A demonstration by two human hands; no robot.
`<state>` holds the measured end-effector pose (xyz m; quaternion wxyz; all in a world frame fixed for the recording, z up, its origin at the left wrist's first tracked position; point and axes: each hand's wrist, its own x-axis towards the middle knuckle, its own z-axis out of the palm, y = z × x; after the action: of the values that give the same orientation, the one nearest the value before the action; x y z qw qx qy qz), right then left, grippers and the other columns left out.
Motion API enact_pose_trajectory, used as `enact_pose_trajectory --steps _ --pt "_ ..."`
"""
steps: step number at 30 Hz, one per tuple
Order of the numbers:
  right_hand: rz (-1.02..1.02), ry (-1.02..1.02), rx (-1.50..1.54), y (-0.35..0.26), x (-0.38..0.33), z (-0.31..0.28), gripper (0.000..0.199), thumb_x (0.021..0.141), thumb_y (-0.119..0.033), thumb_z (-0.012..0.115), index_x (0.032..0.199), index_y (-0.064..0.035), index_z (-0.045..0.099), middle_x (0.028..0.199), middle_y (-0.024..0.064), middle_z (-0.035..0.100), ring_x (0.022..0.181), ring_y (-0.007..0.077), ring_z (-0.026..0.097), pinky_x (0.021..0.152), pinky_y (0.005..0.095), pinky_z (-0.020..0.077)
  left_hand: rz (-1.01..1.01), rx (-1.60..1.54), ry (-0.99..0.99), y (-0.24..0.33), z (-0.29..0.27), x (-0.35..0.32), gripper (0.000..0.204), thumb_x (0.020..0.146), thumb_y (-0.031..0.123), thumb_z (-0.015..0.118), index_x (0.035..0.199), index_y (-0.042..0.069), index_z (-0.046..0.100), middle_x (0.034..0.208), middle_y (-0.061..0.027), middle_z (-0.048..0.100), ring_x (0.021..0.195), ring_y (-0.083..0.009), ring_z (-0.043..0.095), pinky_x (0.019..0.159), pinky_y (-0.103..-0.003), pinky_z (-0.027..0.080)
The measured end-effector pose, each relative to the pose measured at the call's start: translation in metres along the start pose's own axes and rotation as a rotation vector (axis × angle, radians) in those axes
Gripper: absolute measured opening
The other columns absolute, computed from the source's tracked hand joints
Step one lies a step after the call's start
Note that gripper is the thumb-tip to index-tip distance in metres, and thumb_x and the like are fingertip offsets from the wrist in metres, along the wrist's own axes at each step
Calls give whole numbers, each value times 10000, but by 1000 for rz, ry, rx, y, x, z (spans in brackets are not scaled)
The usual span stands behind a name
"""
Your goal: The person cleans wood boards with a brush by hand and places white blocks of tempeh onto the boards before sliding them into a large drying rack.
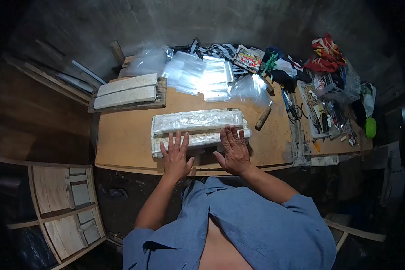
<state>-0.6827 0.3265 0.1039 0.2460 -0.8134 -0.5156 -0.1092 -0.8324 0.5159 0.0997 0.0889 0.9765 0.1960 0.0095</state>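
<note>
Both of my hands lie flat with fingers stretched out on the near one of two long white bars. My left hand rests toward the left part of this near bar, and my right hand presses on its right end. Clear, shiny plastic appears to cover the near bar. The far bar, wrapped in crinkled clear plastic, lies parallel just beyond. Between and under them shows a pale, stained board. My palms and fingers hide parts of the near bar.
Two white bars sit on a dark wooden board at the back left of the table. Clear plastic bags are piled behind. A wooden stick, scissors and a cluttered white tray lie rightward.
</note>
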Motion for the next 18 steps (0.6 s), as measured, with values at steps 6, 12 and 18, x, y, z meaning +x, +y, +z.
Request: enact_pose_trajectory --steps 6,12,18 --pt "103 -115 -40 11 -11 2 823 895 -423 584 1504 15 245 1551 208 284 1478 316 185 1183 516 -2 3 -3 0 -2 2 -2 1029 752 395 750 1560 184 149 1619 -129 86 1490 -350 30 1133 -631 0" --pt "190 -119 -97 24 -21 -1 824 898 -416 577 1490 52 246 1560 221 251 1483 324 160 1179 532 -1 7 -11 5 0 1 1 1026 748 398 755 1556 165 168 1615 -141 96 1489 -356 38 1134 -628 -4" --pt "181 -219 -63 15 -23 2 792 888 -335 598 1488 51 253 1554 240 248 1478 357 159 1181 524 43 52 -36 21 40 -4 6 979 762 421 738 1555 239 192 1621 -110 109 1489 -366 43 1128 -645 -6"
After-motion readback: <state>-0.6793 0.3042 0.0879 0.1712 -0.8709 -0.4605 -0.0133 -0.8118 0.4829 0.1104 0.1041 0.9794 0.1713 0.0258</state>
